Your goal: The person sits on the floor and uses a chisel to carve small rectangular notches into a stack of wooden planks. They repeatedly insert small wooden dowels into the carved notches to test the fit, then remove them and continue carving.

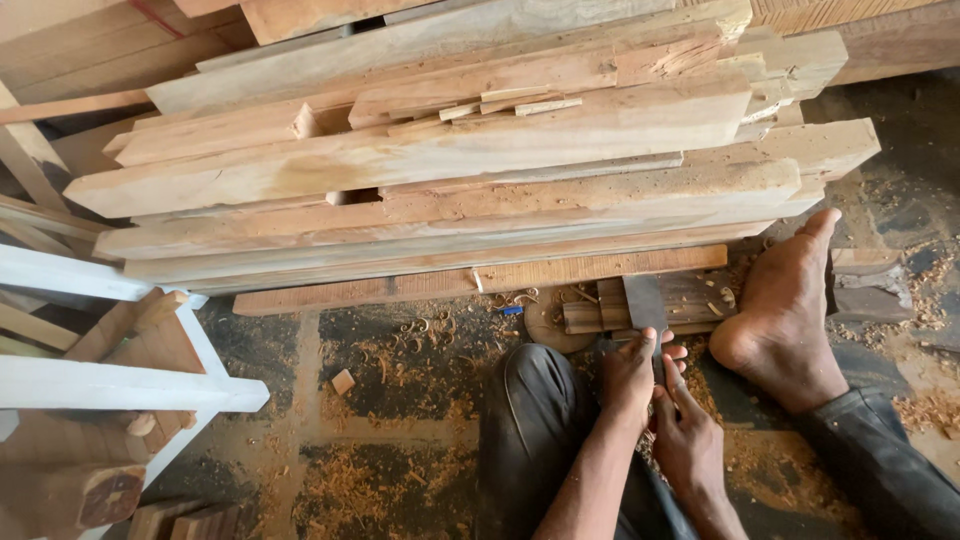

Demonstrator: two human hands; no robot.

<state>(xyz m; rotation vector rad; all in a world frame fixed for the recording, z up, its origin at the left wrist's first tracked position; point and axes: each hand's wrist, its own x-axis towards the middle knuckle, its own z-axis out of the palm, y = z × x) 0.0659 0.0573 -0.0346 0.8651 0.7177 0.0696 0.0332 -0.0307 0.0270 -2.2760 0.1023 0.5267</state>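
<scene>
Both my hands grip a flat steel blade (645, 303), like a wide chisel or plane iron. My left hand (630, 375) wraps its lower part from the left, and my right hand (685, 430) holds it from below. The blade lies flat on a small dark wooden block (700, 300) on the floor. My bare foot (785, 320) rests on its side just right of the block. My knee in dark trousers (530, 410) is bent at the left of my hands.
A tall stack of rough timber planks (450, 160) fills the far side. A white-painted wooden frame (120, 385) stands at the left. Wood shavings (400, 360) and a small offcut (343, 381) cover the dirt floor.
</scene>
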